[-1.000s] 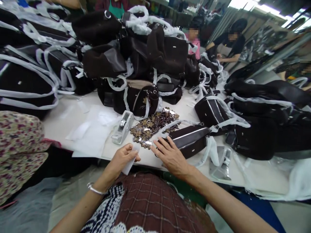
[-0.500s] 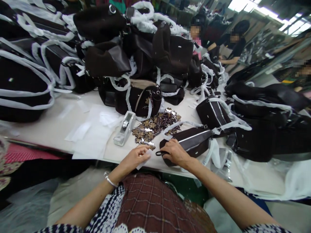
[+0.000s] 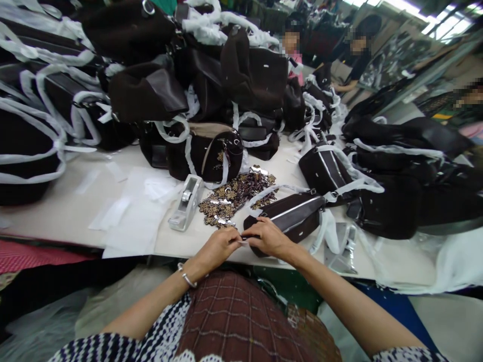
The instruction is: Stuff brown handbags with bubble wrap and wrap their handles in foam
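Note:
My left hand is closed in a pinch on a small white slip of paper, of which only a thin edge shows. Its fingertips meet those of my right hand, closed on the small dark loop at the near end of a dark brown handbag. Most of the loop is hidden by fingers. The bag lies on its side with a pale zip line along it and a white-wrapped strap. Behind my hands lies a pile of brown-and-tan flower-patterned tags. A grey tape dispenser stands left of the pile.
Stacked dark handbags with white-wrapped handles fill the back of the table, and more bags lie at right. White paper sheets are spread at left. Two people are farther back; part of another shows at the right edge.
My left hand has moved right with the white slip, up to the dark loop and my right fingertips. The right hand has stayed at the bag's end. The view has shifted slightly.

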